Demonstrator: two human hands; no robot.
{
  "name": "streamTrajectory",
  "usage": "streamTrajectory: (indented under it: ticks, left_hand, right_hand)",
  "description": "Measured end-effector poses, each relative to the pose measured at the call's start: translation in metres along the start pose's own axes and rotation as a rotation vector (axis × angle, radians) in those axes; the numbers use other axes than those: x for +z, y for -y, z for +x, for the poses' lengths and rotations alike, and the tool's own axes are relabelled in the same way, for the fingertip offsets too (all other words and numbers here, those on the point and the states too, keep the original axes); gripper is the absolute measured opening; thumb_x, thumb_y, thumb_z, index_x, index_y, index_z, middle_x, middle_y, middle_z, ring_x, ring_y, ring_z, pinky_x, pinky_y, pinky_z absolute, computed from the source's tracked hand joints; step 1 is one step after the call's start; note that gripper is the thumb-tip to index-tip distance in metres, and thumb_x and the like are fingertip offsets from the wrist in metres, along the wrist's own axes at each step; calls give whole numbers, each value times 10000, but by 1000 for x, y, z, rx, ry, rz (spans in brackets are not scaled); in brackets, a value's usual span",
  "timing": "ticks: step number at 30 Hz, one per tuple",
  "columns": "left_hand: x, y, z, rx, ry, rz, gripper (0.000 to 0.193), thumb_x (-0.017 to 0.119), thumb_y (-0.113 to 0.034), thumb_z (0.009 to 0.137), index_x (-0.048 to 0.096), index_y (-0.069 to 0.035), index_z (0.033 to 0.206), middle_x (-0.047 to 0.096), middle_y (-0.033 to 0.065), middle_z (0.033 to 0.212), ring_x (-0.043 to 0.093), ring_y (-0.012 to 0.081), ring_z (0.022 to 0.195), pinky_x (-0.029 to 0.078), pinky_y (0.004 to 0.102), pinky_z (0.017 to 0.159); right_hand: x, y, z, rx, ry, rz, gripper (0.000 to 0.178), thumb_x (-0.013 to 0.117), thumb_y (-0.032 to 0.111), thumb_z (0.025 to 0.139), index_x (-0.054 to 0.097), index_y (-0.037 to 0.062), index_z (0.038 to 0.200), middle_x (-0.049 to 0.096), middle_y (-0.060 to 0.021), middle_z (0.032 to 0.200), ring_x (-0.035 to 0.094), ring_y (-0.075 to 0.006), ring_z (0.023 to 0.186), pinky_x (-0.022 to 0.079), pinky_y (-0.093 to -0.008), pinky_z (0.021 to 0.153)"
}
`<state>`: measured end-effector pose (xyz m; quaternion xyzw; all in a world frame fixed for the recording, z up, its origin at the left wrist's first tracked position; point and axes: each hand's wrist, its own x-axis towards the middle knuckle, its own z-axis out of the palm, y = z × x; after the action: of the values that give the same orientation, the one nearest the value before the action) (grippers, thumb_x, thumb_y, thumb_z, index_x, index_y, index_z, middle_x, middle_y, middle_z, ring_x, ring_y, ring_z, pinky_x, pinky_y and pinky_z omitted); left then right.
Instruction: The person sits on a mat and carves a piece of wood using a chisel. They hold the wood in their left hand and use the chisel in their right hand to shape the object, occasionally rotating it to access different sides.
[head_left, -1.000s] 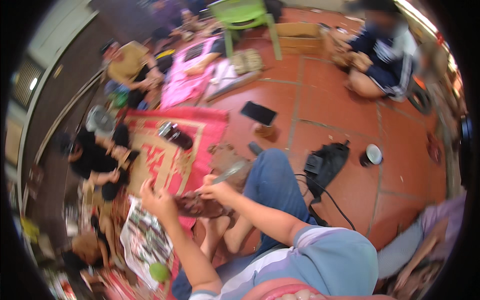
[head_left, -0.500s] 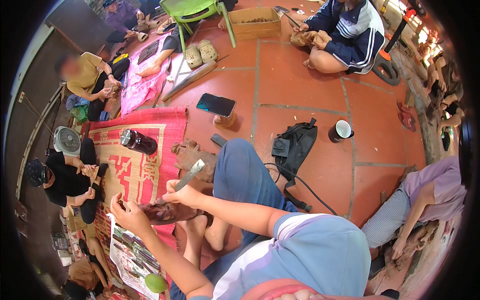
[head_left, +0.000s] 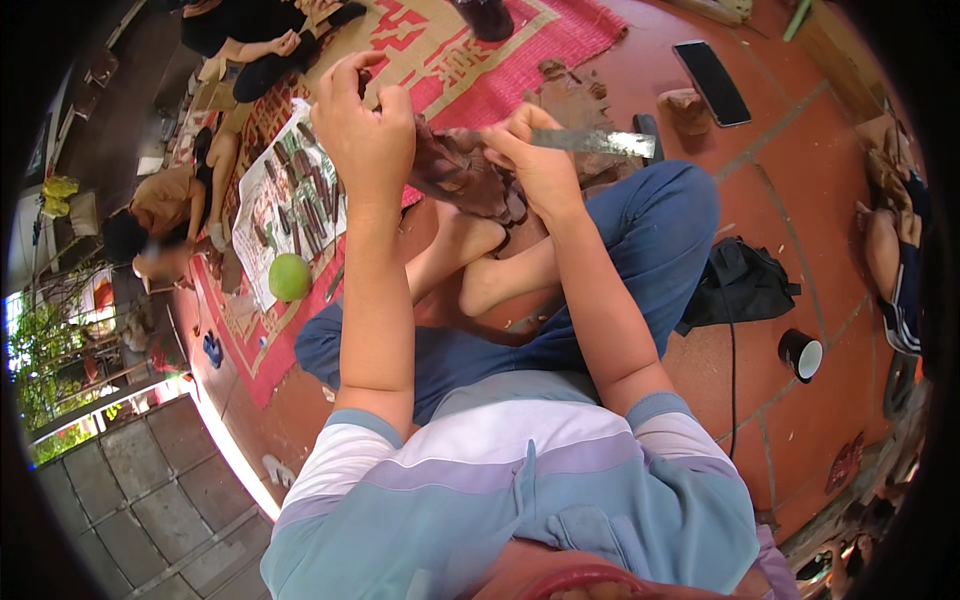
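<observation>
Seated on the tiled floor [head_left: 790,200], the left hand [head_left: 365,125] grips a brown clay lump [head_left: 465,175] above the knees while the right hand [head_left: 540,160], touching it, clasps a flat metal blade [head_left: 595,141] pointing right.

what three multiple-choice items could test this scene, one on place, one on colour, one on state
1. Where does the phone lie?
A on the tiled floor
B on the mat
C in a lap

2. What colour is the round fruit?
A red
B green
C purple

3. What is the right hand doing?
A resting open
B gripping a flat metal blade
C holding the cup

Answers: 1 A, it lies flat on bare red tile; 2 B, it shows pale green by the newspaper; 3 B, its fingers close on the blade beside the brown lump that the left hand holds.
</observation>
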<state>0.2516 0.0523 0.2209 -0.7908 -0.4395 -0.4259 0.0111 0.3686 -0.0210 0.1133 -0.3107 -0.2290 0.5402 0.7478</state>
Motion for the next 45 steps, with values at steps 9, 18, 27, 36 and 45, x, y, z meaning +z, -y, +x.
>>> streamTrajectory:
  ticks: [9,18,27,36,45]
  left_hand:
    - [0,-8,0,-58,26,-74,274,499,-66,687,594,-56,944,571,112,960,526,265,878,388,365,829]
    - [-1,-8,1,-73,43,-101,274,494,-65,697,590,-44,952,568,119,990,522,261,901,390,354,837]
    - [0,-6,1,-43,28,-76,282,488,-73,697,586,-44,960,569,107,1003,506,242,877,384,346,826]
    - [-2,-5,1,-33,36,-62,291,474,-66,709,582,-31,977,548,102,987,501,221,879,382,329,830]
    - [-1,-4,1,-16,21,-44,295,469,-68,726,591,-15,989,538,81,911,505,174,826,401,284,788]
  right_hand:
    - [0,7,8,112,-8,8,316,623,-20,780,370,113,646,532,-1,689,535,-83,635,485,-212,604]
    - [-6,17,5,243,-28,124,315,616,-18,783,371,133,656,542,11,728,606,-115,744,537,-268,684]
    - [-11,12,12,301,-9,162,311,634,7,785,382,148,670,506,35,698,598,-111,748,532,-274,677]
    - [-10,12,12,341,-50,190,308,667,19,754,405,159,671,518,39,700,571,-97,684,508,-260,634]
    - [-3,14,13,250,36,42,307,629,-12,764,379,143,676,519,13,697,602,-147,730,544,-330,666]
